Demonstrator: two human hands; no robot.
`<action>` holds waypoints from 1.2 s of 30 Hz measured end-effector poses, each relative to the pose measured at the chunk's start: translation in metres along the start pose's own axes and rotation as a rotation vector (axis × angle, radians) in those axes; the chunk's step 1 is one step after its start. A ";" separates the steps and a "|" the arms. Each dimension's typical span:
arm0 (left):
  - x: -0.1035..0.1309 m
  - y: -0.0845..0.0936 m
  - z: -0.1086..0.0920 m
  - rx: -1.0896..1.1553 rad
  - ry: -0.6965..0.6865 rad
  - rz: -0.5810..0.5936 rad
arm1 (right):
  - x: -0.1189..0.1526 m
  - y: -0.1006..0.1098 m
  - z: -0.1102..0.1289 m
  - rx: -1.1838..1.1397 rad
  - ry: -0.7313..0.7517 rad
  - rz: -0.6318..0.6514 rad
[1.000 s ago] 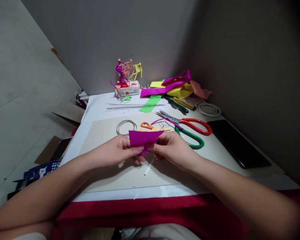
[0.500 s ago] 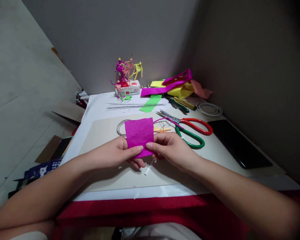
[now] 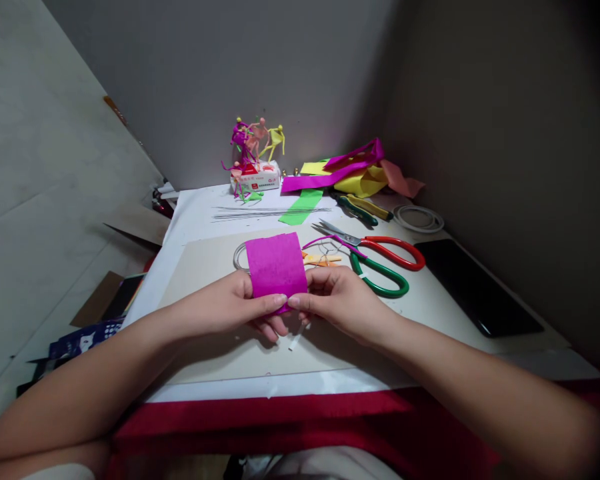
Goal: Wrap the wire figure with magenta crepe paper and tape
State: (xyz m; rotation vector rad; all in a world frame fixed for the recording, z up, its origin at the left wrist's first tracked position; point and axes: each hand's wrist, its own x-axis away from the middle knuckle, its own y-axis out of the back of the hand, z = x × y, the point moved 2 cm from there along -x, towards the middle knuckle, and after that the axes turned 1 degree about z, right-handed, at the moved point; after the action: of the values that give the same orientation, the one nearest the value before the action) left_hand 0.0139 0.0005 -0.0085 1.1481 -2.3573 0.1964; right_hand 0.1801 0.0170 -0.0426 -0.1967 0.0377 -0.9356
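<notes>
A square of magenta crepe paper (image 3: 276,267) is held up between my two hands over the board. My left hand (image 3: 247,300) grips its lower left, thumb in front and fingers behind. From the lower right, my right hand (image 3: 340,300) pinches the same edge, so the two thumb tips nearly meet. The paper bows slightly toward me. Just behind it lie a coil of grey wire (image 3: 239,257) and a bent wire piece partly wrapped in magenta paper (image 3: 350,245). Scissors (image 3: 350,235) with one red and one green handle rest beyond my right hand.
At the back, small paper-wrapped wire figures (image 3: 255,140) stand at a tissue pack (image 3: 255,177). Crepe strips (image 3: 330,177), straight wires (image 3: 260,213), pliers (image 3: 363,208) and a white coil (image 3: 420,219) lie nearby. A black phone (image 3: 477,287) is at right; walls bound the table.
The magenta paper has shifted slightly left and now curves where it was flatter. My right thumb has slid a little left along its lower edge, closer to my left thumb.
</notes>
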 end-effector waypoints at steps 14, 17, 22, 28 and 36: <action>0.000 -0.001 0.003 0.038 0.031 0.029 | 0.001 0.001 0.000 0.013 0.000 0.031; 0.000 0.000 0.003 0.055 0.038 0.016 | 0.001 0.001 -0.001 0.010 -0.008 0.019; 0.002 -0.001 0.003 0.070 0.047 0.003 | 0.001 0.003 -0.001 0.029 0.008 -0.020; 0.001 0.001 0.006 0.085 0.035 0.024 | 0.001 0.002 0.005 0.080 0.057 -0.025; -0.001 0.001 0.007 0.125 0.041 0.034 | 0.001 0.002 0.004 0.043 0.038 -0.051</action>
State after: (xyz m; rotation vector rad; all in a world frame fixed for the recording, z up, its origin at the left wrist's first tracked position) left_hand 0.0106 -0.0008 -0.0150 1.1501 -2.3575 0.3801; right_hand 0.1831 0.0178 -0.0394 -0.1406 0.0482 -0.9897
